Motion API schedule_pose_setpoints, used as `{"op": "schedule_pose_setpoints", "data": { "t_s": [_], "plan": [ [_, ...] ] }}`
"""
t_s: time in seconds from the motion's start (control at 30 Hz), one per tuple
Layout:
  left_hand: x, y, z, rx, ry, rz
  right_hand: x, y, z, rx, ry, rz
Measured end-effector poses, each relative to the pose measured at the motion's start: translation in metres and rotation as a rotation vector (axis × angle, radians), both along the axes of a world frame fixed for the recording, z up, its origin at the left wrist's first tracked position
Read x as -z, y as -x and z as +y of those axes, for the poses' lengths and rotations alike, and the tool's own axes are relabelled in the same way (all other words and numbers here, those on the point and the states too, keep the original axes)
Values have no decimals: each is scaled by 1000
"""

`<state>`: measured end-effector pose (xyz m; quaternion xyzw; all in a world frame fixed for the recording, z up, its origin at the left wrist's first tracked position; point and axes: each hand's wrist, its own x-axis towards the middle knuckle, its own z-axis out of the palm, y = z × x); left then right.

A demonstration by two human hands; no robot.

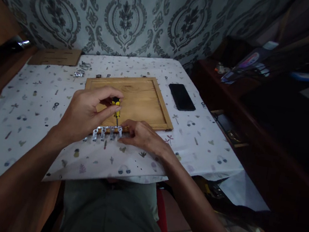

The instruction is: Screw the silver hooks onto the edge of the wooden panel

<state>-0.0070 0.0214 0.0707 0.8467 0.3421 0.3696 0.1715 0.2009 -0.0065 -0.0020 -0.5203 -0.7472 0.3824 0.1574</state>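
A framed wooden panel (pixel 136 99) lies flat on the patterned tablecloth. Along its near edge sits a metal rack with several clear or silvery hooks (pixel 103 134). My left hand (pixel 89 112) pinches the handle of a small yellow and black screwdriver (pixel 117 111), held nearly upright, its tip down at the right end of the rack. My right hand (pixel 140 135) is beside that end, thumb and index finger closed around the last hook.
A black phone (pixel 182 97) lies right of the panel. Cardboard (pixel 55 57) and small metal pieces (pixel 78 74) lie at the back left. A dark red shelf (pixel 233 91) with a bottle (pixel 248 62) stands to the right.
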Motion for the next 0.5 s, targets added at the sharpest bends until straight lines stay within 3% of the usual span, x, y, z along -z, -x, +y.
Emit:
{"op": "schedule_pose_setpoints", "data": {
  "t_s": [0.5],
  "plan": [
    [2, -1, -1, 17, -49, -2, 5, 0, 0, 7, -25, 25]
  ]
}}
